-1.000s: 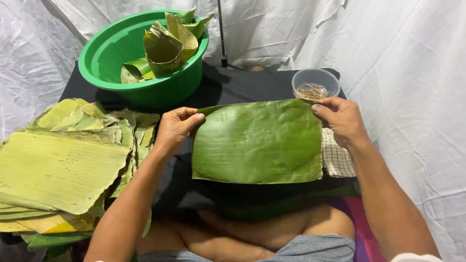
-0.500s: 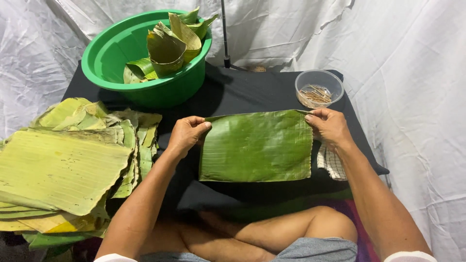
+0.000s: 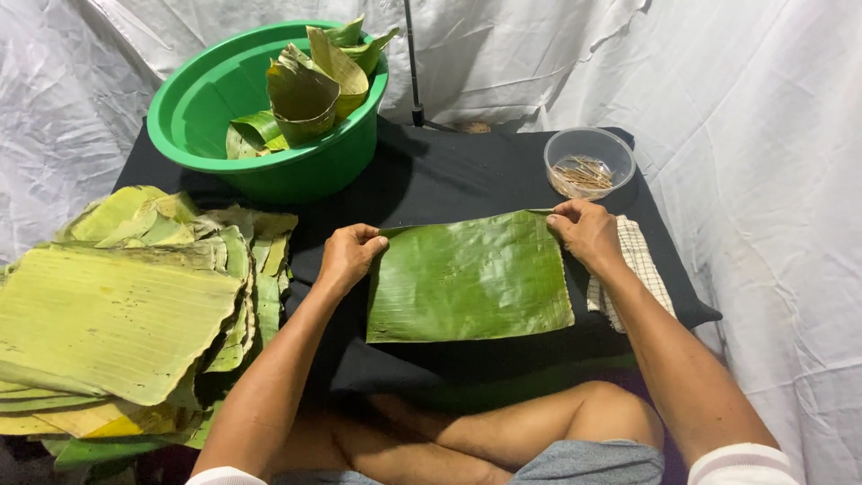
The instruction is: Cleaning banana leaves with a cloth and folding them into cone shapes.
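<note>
So the setup is a low table covered in black cloth [image 3: 449,180], with wrinkled white sheeting [image 3: 736,108] hung all around as a backdrop. The person sits cross-legged right up against it, knees showing under the near edge.

Beyond the left fingers there's a big round green plastic basin [image 3: 189,117] holding a few folded leaf cups [image 3: 310,85], rolled into cone-ish shapes. Just past the right fingertips sits a small clear plastic bowl [image 3: 590,162] with thin wooden sticks in it. A checked cloth [image 3: 639,265] lies under the right wrist, partly hidden by the arm. Out to the side of the left hand, well apart, a thick stack of cut leaf sheets [image 3: 108,314] sits, paler and yellowish, ribbed, with ragged edges. A thin dark pole [image 3: 413,63] stands behind the table.

Nothing's really blocking the work, just the basin and bowl close to the far edge.

The banana leaf piece [image 3: 467,278] lies flat on the cloth between the two hands, roughly rectangular, glossy dark green with fine parallel ribs. The left hand [image 3: 348,256] is curled in, fingers pinching the leaf's far left corner. The right hand [image 3: 588,233] does the same at the far right corner, fingers closed tight on the edge.
</note>
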